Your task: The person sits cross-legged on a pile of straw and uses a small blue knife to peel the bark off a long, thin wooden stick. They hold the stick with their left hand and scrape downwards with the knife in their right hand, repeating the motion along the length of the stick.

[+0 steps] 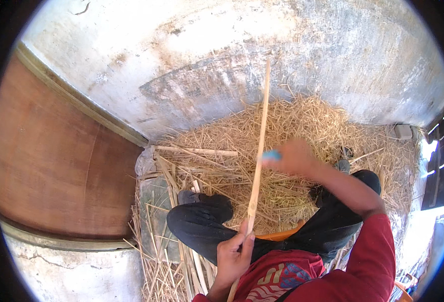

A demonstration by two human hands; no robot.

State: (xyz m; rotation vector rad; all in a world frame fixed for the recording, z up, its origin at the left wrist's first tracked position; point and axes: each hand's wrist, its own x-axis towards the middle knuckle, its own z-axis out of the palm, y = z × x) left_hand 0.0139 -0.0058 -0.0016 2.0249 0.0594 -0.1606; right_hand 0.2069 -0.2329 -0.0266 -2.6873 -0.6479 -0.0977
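Note:
My left hand (233, 254) grips the lower part of a long, thin bamboo strip (260, 141) that points up and away from me. My right hand (293, 157), blurred by motion, is against the strip near its middle and holds a small blue-handled tool (272, 155); its blade is not visible. Both hands work above my knees in black trousers (202, 219). I wear a red shirt (368, 272).
A heap of straw (302, 131) covers the ground ahead, with several split bamboo pieces (197, 150) on its left. A brown wooden door (56, 161) stands to the left, a stained plaster wall (207, 55) behind. An orange seat edge (282, 234) shows under my legs.

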